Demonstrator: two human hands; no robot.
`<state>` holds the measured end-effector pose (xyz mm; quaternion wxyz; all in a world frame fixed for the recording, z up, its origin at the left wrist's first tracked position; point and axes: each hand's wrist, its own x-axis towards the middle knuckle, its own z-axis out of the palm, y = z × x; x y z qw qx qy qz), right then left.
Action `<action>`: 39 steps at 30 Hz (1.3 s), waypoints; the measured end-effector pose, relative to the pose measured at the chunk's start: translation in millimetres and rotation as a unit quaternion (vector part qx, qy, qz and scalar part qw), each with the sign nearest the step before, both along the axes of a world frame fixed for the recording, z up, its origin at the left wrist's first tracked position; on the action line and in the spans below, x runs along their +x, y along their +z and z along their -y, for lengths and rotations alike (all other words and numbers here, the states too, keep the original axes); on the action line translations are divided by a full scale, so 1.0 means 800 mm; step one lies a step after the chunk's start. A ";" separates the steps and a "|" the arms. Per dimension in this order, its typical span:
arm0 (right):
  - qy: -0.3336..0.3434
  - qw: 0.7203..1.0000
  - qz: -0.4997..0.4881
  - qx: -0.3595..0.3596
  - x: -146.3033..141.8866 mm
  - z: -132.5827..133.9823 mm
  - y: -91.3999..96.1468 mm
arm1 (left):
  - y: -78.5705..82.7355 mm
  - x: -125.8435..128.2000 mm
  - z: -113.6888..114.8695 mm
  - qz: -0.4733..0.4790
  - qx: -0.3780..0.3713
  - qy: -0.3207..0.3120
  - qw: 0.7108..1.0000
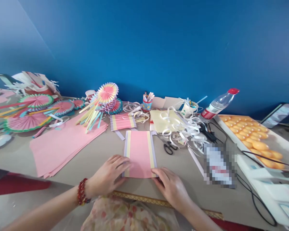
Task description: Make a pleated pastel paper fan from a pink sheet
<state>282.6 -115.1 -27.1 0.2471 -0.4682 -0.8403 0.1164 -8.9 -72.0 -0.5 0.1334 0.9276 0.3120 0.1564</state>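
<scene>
Paper is what both your hands are on: a striped sheet, pink down the middle with yellow and lavender bands along its long sides. It lies flat on the tabletop straight ahead of you, its short near edge toward your body.

Your left hand lies low and mostly flat, fingers close together, with the fingertips on the sheet's 7 o'clock corner. Your right hand covers the 5 o'clock corner with the fingers bent over the edge. Whether the thumb is tucked under the paper there, I cannot tell. With one hand on each near corner, the sheet is pinned square to you and seems unlikely to skew.

The surroundings look arranged for reach:
- The stack of pink paper fans out at 9 o'clock from the sheet, close to your left hand.
- The scissors lie just beside the sheet at 3 o'clock, handles toward you.
- A pleated striped piece sits at 11 o'clock.
- Beyond it, at 10 o'clock, finished paper fans are pushed back near the blue wall, apart from the sheet.
- Curled white strips pile up at 1 o'clock.
- A water bottle lies tilted at 2 o'clock, well apart.
</scene>
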 end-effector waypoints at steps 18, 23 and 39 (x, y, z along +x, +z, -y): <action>0.003 1.000 -0.020 -0.011 0.005 -0.008 0.006 | -0.013 0.007 0.008 -0.013 0.035 0.047 0.998; 0.001 0.999 -0.034 -0.027 0.005 -0.011 0.009 | -0.010 0.011 0.005 -0.009 0.028 0.053 0.998; -0.036 0.997 -0.037 -0.061 0.003 -0.026 0.021 | -0.013 0.014 0.001 0.058 -0.066 0.172 0.981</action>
